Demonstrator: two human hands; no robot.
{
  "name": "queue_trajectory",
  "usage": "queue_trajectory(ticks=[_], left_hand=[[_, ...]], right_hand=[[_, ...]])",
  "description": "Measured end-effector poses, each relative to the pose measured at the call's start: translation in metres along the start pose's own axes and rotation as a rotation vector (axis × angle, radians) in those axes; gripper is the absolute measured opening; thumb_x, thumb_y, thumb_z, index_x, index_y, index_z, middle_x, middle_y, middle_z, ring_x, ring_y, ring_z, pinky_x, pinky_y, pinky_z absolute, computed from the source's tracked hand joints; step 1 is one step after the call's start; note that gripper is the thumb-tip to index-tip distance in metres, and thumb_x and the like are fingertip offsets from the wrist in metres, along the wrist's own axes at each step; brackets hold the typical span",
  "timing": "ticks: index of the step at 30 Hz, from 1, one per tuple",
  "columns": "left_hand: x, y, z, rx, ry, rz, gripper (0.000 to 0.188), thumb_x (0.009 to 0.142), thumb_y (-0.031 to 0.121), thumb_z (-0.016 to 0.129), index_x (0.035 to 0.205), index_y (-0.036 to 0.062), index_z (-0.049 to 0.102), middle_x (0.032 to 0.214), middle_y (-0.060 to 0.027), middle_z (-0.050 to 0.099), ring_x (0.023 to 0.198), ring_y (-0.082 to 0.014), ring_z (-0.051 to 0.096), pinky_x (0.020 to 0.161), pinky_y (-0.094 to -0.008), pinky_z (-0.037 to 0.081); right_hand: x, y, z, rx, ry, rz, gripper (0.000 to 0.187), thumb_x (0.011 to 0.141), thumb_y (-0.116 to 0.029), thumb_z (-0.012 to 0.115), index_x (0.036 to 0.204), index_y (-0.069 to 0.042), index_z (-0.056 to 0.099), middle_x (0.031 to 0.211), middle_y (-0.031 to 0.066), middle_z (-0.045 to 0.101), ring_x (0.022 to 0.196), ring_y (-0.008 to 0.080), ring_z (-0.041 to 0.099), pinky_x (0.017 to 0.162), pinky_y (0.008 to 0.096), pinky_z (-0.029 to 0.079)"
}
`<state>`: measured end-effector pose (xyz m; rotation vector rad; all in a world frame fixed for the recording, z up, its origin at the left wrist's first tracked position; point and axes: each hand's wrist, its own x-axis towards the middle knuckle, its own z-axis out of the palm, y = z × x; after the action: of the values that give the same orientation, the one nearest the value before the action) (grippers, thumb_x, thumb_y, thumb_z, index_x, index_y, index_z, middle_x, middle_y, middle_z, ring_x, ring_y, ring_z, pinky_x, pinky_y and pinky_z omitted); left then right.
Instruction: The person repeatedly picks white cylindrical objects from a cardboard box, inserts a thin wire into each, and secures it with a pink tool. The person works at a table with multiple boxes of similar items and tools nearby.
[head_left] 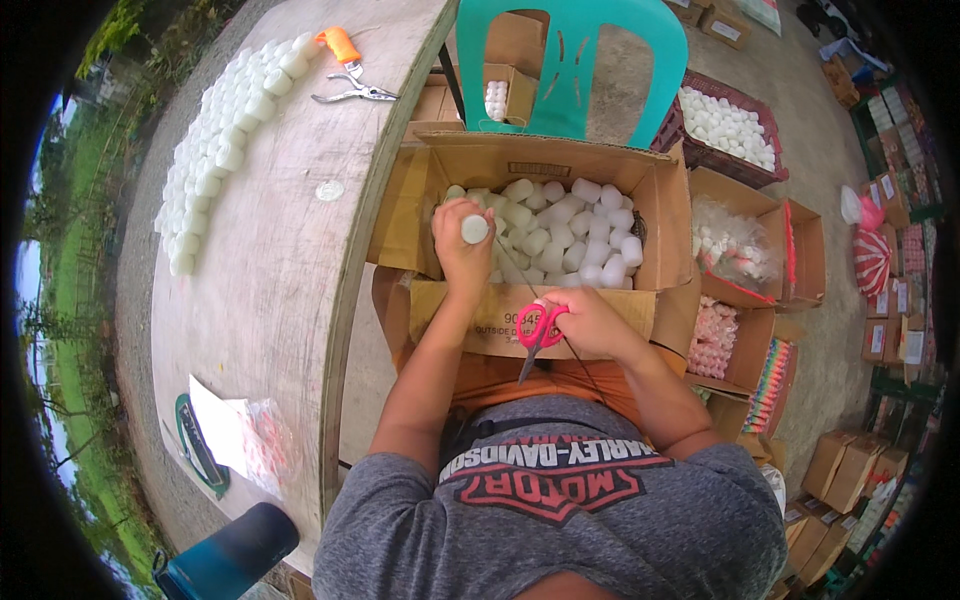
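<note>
In my left hand (462,248) is a small white cylinder (475,229), its round end facing up, gripped by curled fingers over the left side of an open cardboard box (425,310). A heap of similar white cylinders (570,230) fills the box. My right hand (590,322), closed, holds pink-handled scissors (541,328) at the box's near edge, with the blades pointing down toward my body. A thin strand (516,265) runs slantwise between my two hands; what it is made of I cannot tell.
A wooden table (270,300) at left bears rows of white cylinders (225,150), orange-handled pliers (345,60) and a plastic bag (265,440). By its near end is a blue tumbler (235,550). A green chair (570,110) stands beyond the box; a filled crate (725,130) and cartons (735,250) sit right.
</note>
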<state>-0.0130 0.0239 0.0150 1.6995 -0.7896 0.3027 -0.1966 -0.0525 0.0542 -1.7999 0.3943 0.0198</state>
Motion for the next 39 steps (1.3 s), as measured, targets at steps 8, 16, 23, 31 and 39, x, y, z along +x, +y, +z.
queue_trajectory(ticks=[8, 16, 23, 31, 39], left_hand=[[-0.001, 0.001, -0.001, 0.092, -0.024, 0.089, 0.024, 0.067, -0.002, 0.072, 0.082, 0.0068, 0.056, 0.09, -0.008, 0.06, 0.09, -0.0272, 0.053, 0.081, -0.0366, 0.041], [-0.002, 0.007, -0.006, 0.168, -0.082, 0.16, 0.029, 0.06, -0.002, 0.07, 0.083, 0.0109, 0.059, 0.092, -0.0033, 0.06, 0.095, -0.0249, 0.053, 0.085, -0.0365, 0.034], [-0.011, 0.005, -0.007, 0.274, -0.231, 0.431, 0.034, 0.054, 0.0, 0.062, 0.083, 0.0172, 0.059, 0.094, 0.0042, 0.059, 0.1, -0.0159, 0.054, 0.092, -0.0382, 0.023], [-0.014, 0.011, -0.007, 0.279, -0.228, 0.552, 0.02, 0.063, 0.008, 0.058, 0.08, 0.0197, 0.059, 0.091, 0.0064, 0.059, 0.095, -0.0118, 0.057, 0.096, -0.0388, 0.017], [-0.015, 0.013, -0.012, 0.258, -0.219, 0.589, 0.015, 0.067, 0.011, 0.058, 0.08, 0.0193, 0.058, 0.09, 0.0063, 0.059, 0.095, -0.0111, 0.057, 0.097, -0.0386, 0.017]], right_hand=[[-0.007, -0.006, 0.001, 0.155, -0.063, 0.031, 0.027, 0.078, -0.002, 0.045, 0.097, 0.001, 0.064, 0.077, 0.016, 0.064, 0.07, 0.0197, 0.06, 0.067, 0.0309, 0.047], [-0.017, -0.012, -0.001, 0.245, -0.069, 0.098, 0.021, 0.086, -0.009, 0.048, 0.095, 0.0, 0.064, 0.075, 0.0072, 0.062, 0.067, 0.0129, 0.053, 0.066, 0.0269, 0.044], [-0.017, -0.002, 0.002, 0.53, 0.012, 0.233, 0.025, 0.094, -0.018, 0.045, 0.096, -0.001, 0.064, 0.075, -0.0011, 0.059, 0.063, 0.0052, 0.048, 0.056, 0.0223, 0.039], [-0.018, -0.011, 0.012, 0.656, 0.088, 0.222, 0.02, 0.091, -0.011, 0.041, 0.093, -0.009, 0.062, 0.071, -0.0042, 0.055, 0.054, 0.0023, 0.036, 0.045, 0.0189, 0.024], [-0.017, -0.006, 0.027, 0.787, 0.133, 0.236, 0.02, 0.094, -0.017, 0.045, 0.086, -0.008, 0.061, 0.063, -0.0024, 0.051, 0.051, 0.0061, 0.039, 0.045, 0.0239, 0.029]])
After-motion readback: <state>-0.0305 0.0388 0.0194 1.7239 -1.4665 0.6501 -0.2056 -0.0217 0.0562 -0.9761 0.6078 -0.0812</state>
